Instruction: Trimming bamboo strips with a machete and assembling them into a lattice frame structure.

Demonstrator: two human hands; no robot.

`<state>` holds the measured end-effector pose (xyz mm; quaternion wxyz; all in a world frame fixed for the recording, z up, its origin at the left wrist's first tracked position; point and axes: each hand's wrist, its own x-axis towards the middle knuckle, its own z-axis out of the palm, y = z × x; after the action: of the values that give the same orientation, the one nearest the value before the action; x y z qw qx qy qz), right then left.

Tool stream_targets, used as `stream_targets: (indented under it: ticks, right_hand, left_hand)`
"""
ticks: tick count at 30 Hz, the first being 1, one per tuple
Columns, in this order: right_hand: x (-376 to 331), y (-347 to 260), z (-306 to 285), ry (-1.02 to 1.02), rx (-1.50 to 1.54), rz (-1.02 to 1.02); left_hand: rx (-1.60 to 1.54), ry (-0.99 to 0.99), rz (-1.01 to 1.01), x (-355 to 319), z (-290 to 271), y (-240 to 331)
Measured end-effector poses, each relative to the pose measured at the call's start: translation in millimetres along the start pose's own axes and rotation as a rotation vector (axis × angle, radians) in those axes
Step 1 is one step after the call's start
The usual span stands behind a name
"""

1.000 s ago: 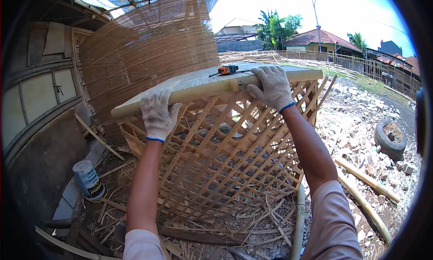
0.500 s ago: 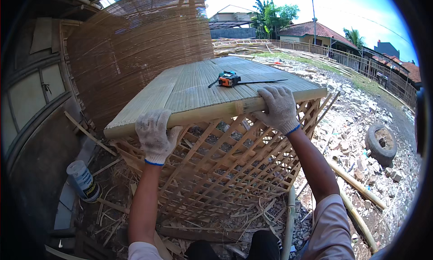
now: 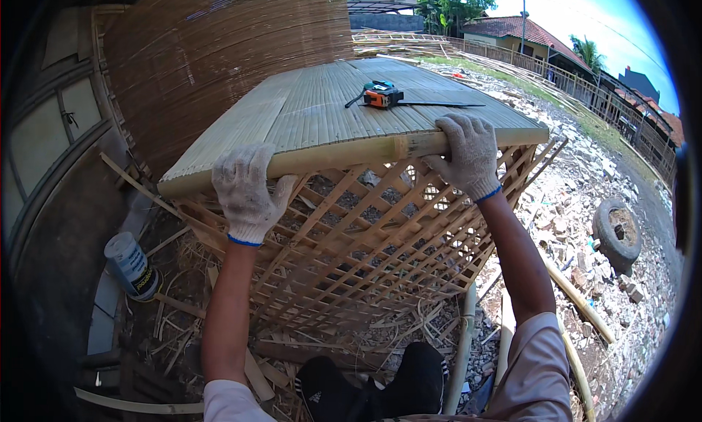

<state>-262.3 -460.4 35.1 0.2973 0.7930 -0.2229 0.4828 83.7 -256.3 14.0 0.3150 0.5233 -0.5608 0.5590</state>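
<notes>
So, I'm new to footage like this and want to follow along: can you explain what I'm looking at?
There is no machine here, just a person's two gloved hands. A wide camera worn on the head looks down past the forearms, so straight edges bend, and the picture's left is the person's left.

The left hand and right hand each have their grip on a thick pole, which runs along the near edge of a slatted top. Below it is a wooden lattice.

On the top lies a tape measure, with a thin dark strip reaching right from it. A bucket stands on the ground at left; a tyre lies at right.
</notes>
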Motion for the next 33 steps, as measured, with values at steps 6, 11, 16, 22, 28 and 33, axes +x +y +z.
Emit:
stream_targets:
  ticks: [6, 11, 16, 22, 28, 33]
  right_hand:
    - [-0.3, 1.0, -1.0, 0.024, 0.025, 0.0]
    - [-0.7, -0.3, -0.4, 0.035, 0.041, 0.003]
    - [0.0, 0.0, -5.3, 0.008, 0.037, 0.008]
    - [6.3, -9.5, -28.2, -0.072, 0.058, 0.009]
    - [40.2, -36.0, -49.4, 0.295, 0.17, -0.02]
    - [56.3, -30.8, -3.0, 0.137, 0.075, 0.166]
  left_hand:
    - [-0.062, -0.004, -0.045, 10.4, -8.0, 9.4]
    - [0.033, -0.088, -0.358, 40.8, -9.0, 26.5]
    - [0.131, -0.172, -0.399, 65.7, -9.9, 21.8]
    - [0.22, -0.393, -0.397, 75.0, -12.8, 20.1]
    - [0.213, -0.428, -0.451, 73.5, -12.7, 17.8]
    - [0.158, -0.406, -0.45, 76.8, -7.1, 20.6]
